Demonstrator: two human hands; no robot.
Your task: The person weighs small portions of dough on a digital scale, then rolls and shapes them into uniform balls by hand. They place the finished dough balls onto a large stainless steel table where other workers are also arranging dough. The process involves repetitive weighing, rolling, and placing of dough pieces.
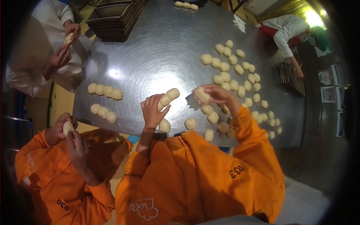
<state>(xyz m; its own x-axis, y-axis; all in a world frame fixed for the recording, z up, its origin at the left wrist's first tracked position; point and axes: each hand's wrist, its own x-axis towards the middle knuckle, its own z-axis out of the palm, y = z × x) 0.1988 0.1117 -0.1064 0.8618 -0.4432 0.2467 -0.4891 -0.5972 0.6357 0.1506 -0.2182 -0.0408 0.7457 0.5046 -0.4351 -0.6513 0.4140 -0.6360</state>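
Note:
My left hand (152, 111) curls around the near end of a row of dough balls (165, 100) on the steel table, fingers on one side and thumb on the other. The far end of that row shows beyond my fingers; the near end is partly covered. Raised above the table, my right hand (216, 94) holds a single dough ball (202, 94) between thumb and fingers. Close to my body lie loose dough balls, one (164, 125) just below my left hand and another (190, 123) farther right.
Many loose dough balls (240, 91) spread over the right side of the steel table (135, 62). Two joined rows (105, 91) lie left. Stacked baking tins (112, 19) stand at the far left. Two co-workers on the left hold dough (68, 128); another person handles tins (291, 78) at right.

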